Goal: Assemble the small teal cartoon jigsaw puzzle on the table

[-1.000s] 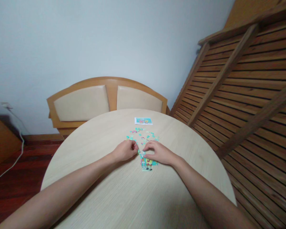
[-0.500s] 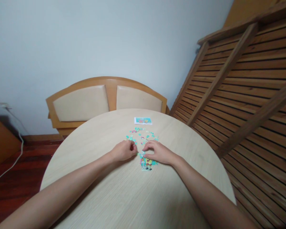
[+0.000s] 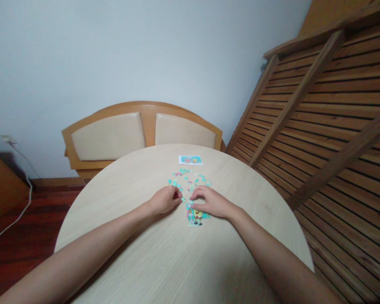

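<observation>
Scattered turquoise and pink jigsaw puzzle pieces [image 3: 174, 182] lie around the middle of the table. Nearer to me is a joined section of puzzle [image 3: 196, 217], showing a yellow square cartoon figure and a paler one beside it. My left hand [image 3: 165, 199] is at the section's upper left, thumb and fingers pinched on a small greenish puzzle piece [image 3: 183, 200]. My right hand [image 3: 211, 202] rests at the section's top right edge, its thumb and index finger apart around the upper corner. It covers part of the section.
A picture card [image 3: 190, 160] with the cartoon lies beyond the pieces on the round wooden table [image 3: 139, 257]. Behind the table stands a padded headboard [image 3: 110, 137] by the wall. A slatted wooden frame [image 3: 329, 105] leans at the right. A white cable [image 3: 29, 194] hangs at the left.
My left fingers have shifted slightly, and the small greenish piece at their tips now shows more clearly. My right hand has stayed nearly in place.
</observation>
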`<control>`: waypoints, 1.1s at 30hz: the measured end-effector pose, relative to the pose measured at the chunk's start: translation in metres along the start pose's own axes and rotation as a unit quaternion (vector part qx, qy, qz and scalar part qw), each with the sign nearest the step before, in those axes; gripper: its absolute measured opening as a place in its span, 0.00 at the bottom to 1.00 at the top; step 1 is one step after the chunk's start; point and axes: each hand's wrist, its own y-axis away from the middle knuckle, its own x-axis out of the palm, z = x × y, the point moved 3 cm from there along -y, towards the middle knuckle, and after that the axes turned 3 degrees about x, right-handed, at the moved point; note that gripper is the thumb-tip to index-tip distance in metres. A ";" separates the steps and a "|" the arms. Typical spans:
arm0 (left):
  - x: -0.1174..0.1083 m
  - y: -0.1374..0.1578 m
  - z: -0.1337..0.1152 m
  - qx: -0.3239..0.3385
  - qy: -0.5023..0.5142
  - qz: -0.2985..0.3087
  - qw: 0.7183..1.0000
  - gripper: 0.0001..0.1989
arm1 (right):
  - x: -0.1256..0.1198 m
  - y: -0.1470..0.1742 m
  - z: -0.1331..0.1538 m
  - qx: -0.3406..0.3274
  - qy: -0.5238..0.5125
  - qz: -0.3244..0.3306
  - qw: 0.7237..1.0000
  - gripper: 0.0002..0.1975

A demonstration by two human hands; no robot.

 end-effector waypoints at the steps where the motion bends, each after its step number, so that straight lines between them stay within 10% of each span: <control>1: 0.001 0.000 -0.001 0.006 0.004 -0.007 1.000 0.06 | 0.000 0.000 0.000 0.000 -0.001 0.000 1.000 0.11; 33: -0.003 -0.003 0.002 0.008 0.015 -0.037 0.999 0.06 | -0.001 0.000 0.002 0.002 -0.003 0.007 1.000 0.10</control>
